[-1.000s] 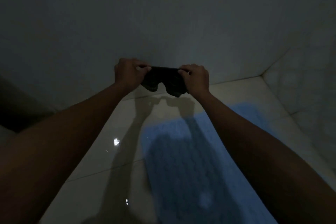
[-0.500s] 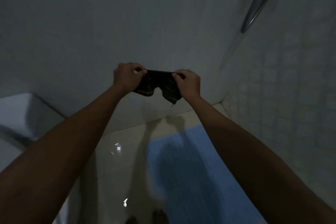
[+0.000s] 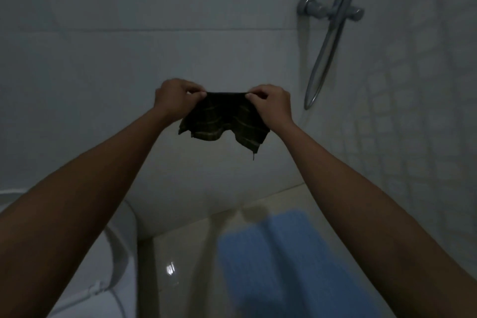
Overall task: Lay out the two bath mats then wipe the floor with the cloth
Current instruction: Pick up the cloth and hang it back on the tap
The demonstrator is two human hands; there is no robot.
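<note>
A small dark checked cloth [image 3: 224, 119] hangs in the air in front of the wall, stretched between both hands. My left hand [image 3: 175, 97] pinches its upper left corner and my right hand [image 3: 271, 102] pinches its upper right corner. Its lower edge dangles in two ragged flaps. Below, a blue bath mat [image 3: 284, 261] lies flat on the glossy pale floor [image 3: 180, 279], partly covered by my right forearm and shadows. Only one mat is in sight.
A white toilet [image 3: 113, 261] stands at the lower left, close to the mat. A chrome shower mixer [image 3: 333, 11] with a hanging hose [image 3: 322, 70] is mounted on the wall at the upper right. Tiled walls meet in the right corner.
The view has tilted upward, bringing the shower fitting and toilet into sight. Both hands have lifted the cloth higher and spread it wider between them.
</note>
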